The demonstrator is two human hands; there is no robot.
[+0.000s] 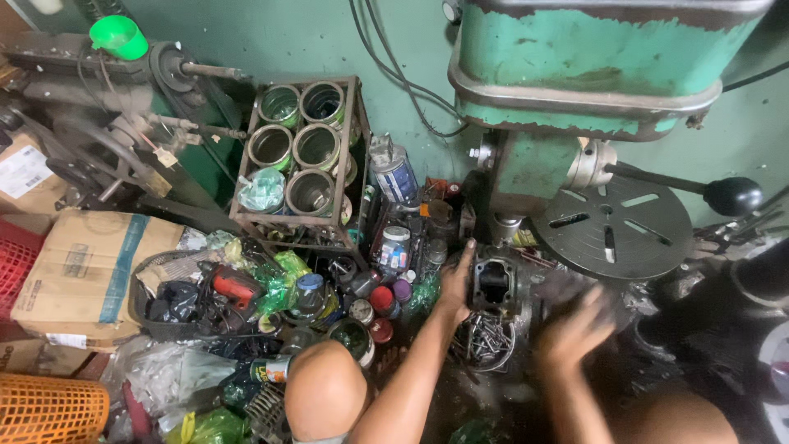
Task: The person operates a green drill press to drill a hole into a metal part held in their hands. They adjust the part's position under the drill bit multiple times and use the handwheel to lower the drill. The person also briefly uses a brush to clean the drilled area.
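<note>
Left hand [454,284] fingers clamp dark cast-metal housing block [493,285]; right hand [573,331] blurred, fingers spread. Better: steady block before repositioning.

Dim, uneven light; motion-blurred right hand [575,329].

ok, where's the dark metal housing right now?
Head view, centre-right: the dark metal housing is held by the left hand, just below the green drill press, above a bowl of bolts.

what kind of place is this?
Most likely a small repair or machine workshop. A worn green drill press with its round slotted table stands against the wall, a rack of open tins sits beside it, and the left hand grips a dark metal engine part.
</note>
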